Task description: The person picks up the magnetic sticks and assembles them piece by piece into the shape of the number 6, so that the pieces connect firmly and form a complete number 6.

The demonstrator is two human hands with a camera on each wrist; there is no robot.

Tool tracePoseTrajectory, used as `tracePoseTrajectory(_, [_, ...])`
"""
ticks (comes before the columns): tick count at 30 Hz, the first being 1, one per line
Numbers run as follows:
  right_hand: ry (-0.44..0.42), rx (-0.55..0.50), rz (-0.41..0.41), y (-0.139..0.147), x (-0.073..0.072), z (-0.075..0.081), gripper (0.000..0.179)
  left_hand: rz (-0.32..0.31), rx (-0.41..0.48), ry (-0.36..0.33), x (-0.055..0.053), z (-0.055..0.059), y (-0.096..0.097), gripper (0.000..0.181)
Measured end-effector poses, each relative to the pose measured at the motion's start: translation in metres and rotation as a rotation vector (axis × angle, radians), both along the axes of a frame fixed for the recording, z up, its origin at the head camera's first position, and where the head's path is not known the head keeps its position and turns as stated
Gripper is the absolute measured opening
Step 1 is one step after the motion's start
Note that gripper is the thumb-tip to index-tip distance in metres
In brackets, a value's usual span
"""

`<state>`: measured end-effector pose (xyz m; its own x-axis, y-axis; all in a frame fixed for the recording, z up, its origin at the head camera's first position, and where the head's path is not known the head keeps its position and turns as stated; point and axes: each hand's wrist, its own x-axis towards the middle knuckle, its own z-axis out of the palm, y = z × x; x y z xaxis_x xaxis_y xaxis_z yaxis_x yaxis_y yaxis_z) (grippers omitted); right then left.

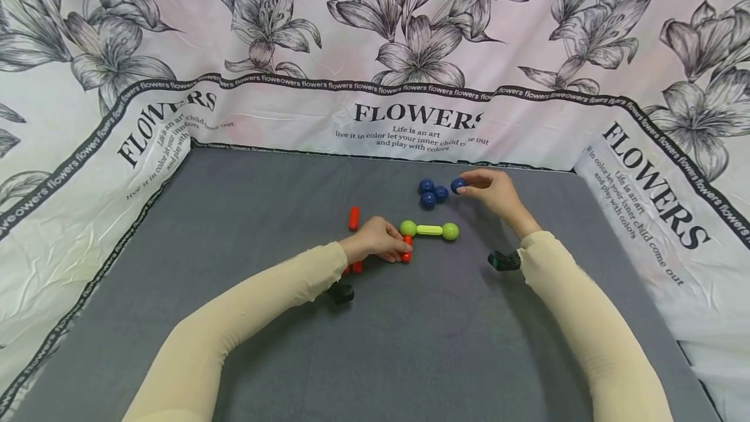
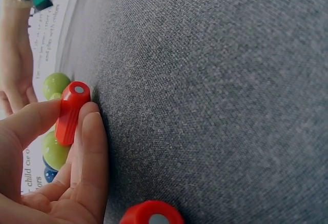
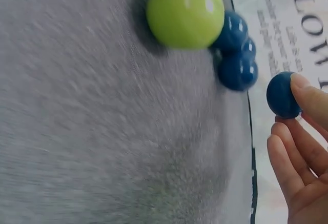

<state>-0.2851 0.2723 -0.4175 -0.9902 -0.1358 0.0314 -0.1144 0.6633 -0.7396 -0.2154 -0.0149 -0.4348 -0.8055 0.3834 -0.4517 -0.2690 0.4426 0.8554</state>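
Between thumb and fingers, my left hand [image 1: 377, 239] pinches a short red rod [image 2: 73, 112] with a grey disc in its end. The rod's far end meets the near side of the left green ball [image 1: 408, 228]. A light green rod [image 1: 430, 230] links that ball to a second green ball [image 1: 450, 232]. At the back, my right hand [image 1: 495, 194] holds a blue ball [image 3: 283, 95] by thumb and fingertips. Just left of it, several blue balls [image 1: 428, 200] sit clustered on the table.
Another red rod [image 1: 354, 218] lies beyond my left hand. More red rods [image 1: 357, 267] lie partly hidden under the left wrist. The grey table [image 1: 410, 344] is backed by a white flowered cloth [image 1: 281, 109].
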Motion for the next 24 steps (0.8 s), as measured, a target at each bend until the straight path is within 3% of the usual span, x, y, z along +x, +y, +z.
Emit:
tracePoseTrajectory(7, [-0.029, -0.023, 0.071, -0.010, 0.026, -0.001, 0.046, 0.002, -0.014, 0.003, 0.000, 0.000, -0.001, 0.020])
tracePoseTrajectory(17, [-0.057, -0.095, 0.151, -0.037, 0.077, -0.005, 0.038, 0.003, -0.022, 0.012, 0.000, -0.002, -0.002, 0.020])
tracePoseTrajectory(24, [-0.085, -0.169, 0.216, -0.056, 0.106, -0.018, 0.035, 0.005, -0.026, 0.020, 0.000, -0.001, 0.000, 0.022])
